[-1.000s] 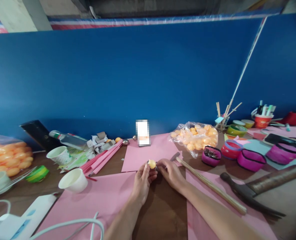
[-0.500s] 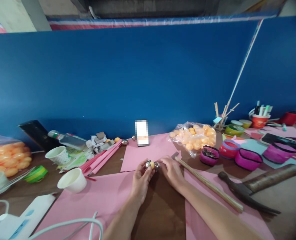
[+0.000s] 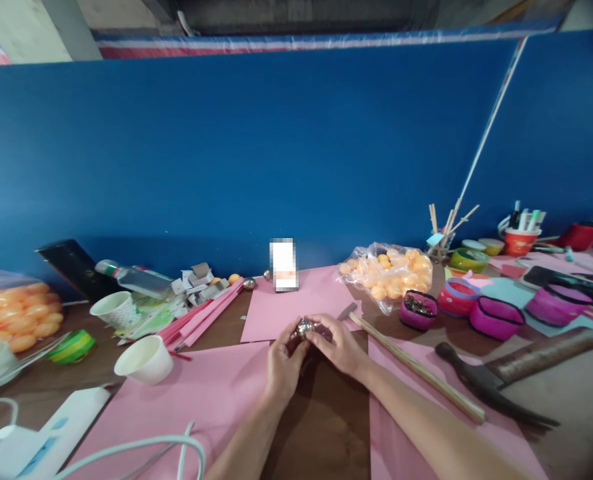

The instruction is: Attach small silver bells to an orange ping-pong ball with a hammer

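Over the brown table, a small shiny silver ball (image 3: 305, 328) sits between both my hands. My left hand (image 3: 285, 357) grips it from the left, fingers curled round its far side and thumb near the front. From the right, my right hand (image 3: 337, 345) closes its thumb and fingers on the same ball. Fingertips hide parts of its surface, and fine detail on it is too small to make out. Just beyond lies a pink sheet (image 3: 296, 307). A hammer with a pale wooden handle (image 3: 421, 370) rests to the right of my right hand.
A bag of orange balls (image 3: 401, 270) lies at back right, beside a purple bin (image 3: 419, 310) of small metal bits. Another hammer (image 3: 496, 383) lies far right. A white paper cup (image 3: 145, 360), pink strips (image 3: 206, 317) and a power strip (image 3: 46, 433) occupy the left.
My right hand has moved left and closed onto the ball with my left. The ball has turned: a yellow patch that faced me is out of sight, and silver shows.
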Action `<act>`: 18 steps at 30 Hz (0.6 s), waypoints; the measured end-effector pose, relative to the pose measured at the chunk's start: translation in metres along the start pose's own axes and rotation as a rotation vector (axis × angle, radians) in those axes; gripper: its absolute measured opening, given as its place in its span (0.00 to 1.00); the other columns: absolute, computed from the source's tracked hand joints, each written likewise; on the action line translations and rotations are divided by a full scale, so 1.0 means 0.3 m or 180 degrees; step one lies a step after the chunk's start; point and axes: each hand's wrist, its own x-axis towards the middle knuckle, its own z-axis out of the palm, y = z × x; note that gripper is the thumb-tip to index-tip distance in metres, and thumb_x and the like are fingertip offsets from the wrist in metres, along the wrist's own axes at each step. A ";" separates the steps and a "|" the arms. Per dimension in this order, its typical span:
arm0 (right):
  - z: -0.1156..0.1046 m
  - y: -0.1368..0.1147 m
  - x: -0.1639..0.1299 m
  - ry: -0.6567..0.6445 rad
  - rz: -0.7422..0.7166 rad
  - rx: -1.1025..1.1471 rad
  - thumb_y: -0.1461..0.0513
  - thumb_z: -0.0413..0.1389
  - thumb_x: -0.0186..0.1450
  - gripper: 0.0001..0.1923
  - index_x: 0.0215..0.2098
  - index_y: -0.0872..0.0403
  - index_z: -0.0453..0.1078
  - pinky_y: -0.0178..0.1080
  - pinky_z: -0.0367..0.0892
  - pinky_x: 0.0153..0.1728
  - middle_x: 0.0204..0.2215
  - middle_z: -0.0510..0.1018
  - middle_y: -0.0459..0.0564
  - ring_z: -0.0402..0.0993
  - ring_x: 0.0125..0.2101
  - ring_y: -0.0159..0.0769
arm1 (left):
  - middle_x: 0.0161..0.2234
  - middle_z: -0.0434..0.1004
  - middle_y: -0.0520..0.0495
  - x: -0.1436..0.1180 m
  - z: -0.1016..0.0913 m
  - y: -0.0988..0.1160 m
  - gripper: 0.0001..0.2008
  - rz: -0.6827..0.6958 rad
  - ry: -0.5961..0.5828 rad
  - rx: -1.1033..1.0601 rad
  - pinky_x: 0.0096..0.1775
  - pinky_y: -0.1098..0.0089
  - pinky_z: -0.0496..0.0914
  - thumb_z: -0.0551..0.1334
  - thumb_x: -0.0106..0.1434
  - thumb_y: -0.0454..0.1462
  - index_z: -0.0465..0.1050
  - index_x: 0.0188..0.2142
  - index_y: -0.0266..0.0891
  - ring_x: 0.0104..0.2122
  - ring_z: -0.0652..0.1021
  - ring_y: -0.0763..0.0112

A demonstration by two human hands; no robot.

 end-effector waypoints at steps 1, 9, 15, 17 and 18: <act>-0.002 -0.002 0.001 -0.0022 -0.0015 0.0030 0.61 0.52 0.60 0.14 0.45 0.53 0.65 0.39 0.65 0.44 0.42 0.72 0.51 0.69 0.43 0.36 | 0.47 0.72 0.44 0.000 -0.001 -0.003 0.24 0.0030 0.0022 0.0023 0.49 0.62 0.65 0.63 0.50 0.35 0.66 0.48 0.40 0.46 0.72 0.61; -0.010 0.002 0.010 -0.0063 -0.0146 0.0047 0.62 0.53 0.60 0.14 0.44 0.53 0.65 0.38 0.66 0.41 0.40 0.72 0.51 0.69 0.39 0.36 | 0.50 0.68 0.43 -0.010 0.008 0.024 0.23 0.0035 -0.0072 -0.0036 0.51 0.63 0.62 0.61 0.54 0.38 0.64 0.50 0.40 0.49 0.69 0.62; 0.007 0.025 0.015 -0.0214 -0.0540 -0.0211 0.63 0.56 0.57 0.18 0.46 0.53 0.64 0.39 0.67 0.39 0.42 0.69 0.53 0.68 0.41 0.37 | 0.42 0.74 0.41 0.008 0.006 0.015 0.21 -0.0291 0.0159 -0.0482 0.46 0.59 0.66 0.62 0.53 0.41 0.65 0.46 0.37 0.41 0.75 0.62; 0.012 0.012 0.017 -0.0197 -0.0631 -0.0383 0.63 0.58 0.55 0.20 0.46 0.53 0.63 0.40 0.66 0.40 0.42 0.69 0.53 0.68 0.41 0.38 | 0.41 0.74 0.41 0.011 0.005 0.013 0.21 -0.0312 0.0243 -0.0597 0.45 0.60 0.67 0.62 0.53 0.42 0.65 0.45 0.37 0.40 0.75 0.63; 0.015 -0.002 0.019 -0.0161 -0.0632 -0.0463 0.62 0.57 0.55 0.20 0.46 0.53 0.63 0.40 0.67 0.40 0.42 0.69 0.53 0.69 0.40 0.37 | 0.41 0.74 0.42 0.011 0.005 0.015 0.20 -0.0328 0.0282 -0.0654 0.44 0.61 0.67 0.61 0.53 0.42 0.65 0.45 0.38 0.40 0.75 0.64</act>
